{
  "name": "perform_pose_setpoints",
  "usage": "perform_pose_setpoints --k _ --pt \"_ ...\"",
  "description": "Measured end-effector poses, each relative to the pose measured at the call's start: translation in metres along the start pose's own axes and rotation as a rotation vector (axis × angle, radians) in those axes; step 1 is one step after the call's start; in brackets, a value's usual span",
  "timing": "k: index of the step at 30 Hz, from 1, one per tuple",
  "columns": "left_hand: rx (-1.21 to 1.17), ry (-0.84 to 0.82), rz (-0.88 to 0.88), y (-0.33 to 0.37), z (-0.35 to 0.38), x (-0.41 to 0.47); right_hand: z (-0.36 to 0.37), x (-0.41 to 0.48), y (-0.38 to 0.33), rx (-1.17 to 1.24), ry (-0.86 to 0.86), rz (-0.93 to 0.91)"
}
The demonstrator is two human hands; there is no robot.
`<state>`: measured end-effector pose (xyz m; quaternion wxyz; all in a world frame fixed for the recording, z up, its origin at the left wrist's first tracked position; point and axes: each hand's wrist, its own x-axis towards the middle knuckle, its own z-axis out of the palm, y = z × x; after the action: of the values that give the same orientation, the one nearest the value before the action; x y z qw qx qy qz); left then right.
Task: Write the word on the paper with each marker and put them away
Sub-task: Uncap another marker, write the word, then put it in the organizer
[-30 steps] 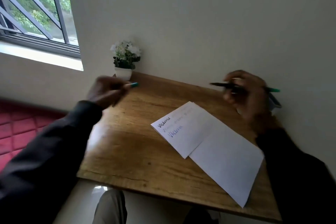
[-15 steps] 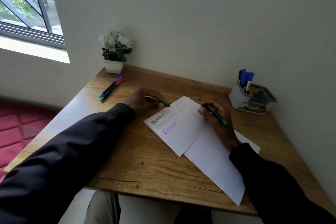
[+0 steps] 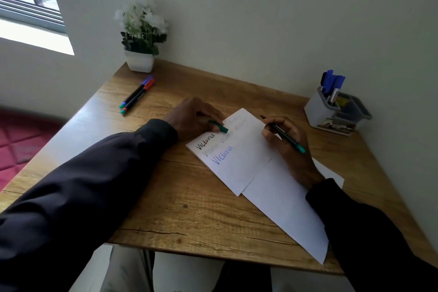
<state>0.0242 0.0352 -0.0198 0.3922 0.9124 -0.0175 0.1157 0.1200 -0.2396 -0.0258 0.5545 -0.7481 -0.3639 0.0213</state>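
Note:
A white paper (image 3: pixel 239 163) lies on the wooden desk (image 3: pixel 189 208), bearing "Victoria" in black, faint grey and blue. My right hand (image 3: pixel 286 147) grips an uncapped black marker with a green end (image 3: pixel 283 135), its tip over the paper's upper right part. My left hand (image 3: pixel 194 117) rests at the paper's upper left edge and pinches the green cap (image 3: pixel 219 126). Two capped markers (image 3: pixel 136 95), one with a blue cap and one with a red cap, lie at the desk's far left. A grey holder (image 3: pixel 331 114) with blue markers stands at the far right.
A white pot of white flowers (image 3: pixel 140 38) stands in the desk's back left corner against the wall. A second white sheet (image 3: pixel 289 206) lies under the first toward the front right. A window and red floor are at the left.
Both hands came down from mid-air to the paper. The left hand with the cap settled at the paper's edge, and the right hand brought the marker tip down over the sheet.

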Motion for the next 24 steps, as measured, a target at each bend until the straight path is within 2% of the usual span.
perform_pose_setpoints --k 9,14,17,24 --pt "-0.001 -0.035 -0.008 -0.002 0.0 0.002 0.0 0.003 -0.003 -0.039 0.013 -0.007" --pt "0.029 -0.027 -0.007 -0.003 0.001 0.003 0.012 0.018 -0.029 0.202 -0.183 0.188" --pt "0.034 -0.018 0.008 -0.002 0.0 0.003 0.024 0.017 -0.026 0.229 -0.251 0.196" --pt "0.045 -0.019 0.048 -0.001 0.001 0.004 0.032 0.008 -0.017 0.084 -0.18 0.123"
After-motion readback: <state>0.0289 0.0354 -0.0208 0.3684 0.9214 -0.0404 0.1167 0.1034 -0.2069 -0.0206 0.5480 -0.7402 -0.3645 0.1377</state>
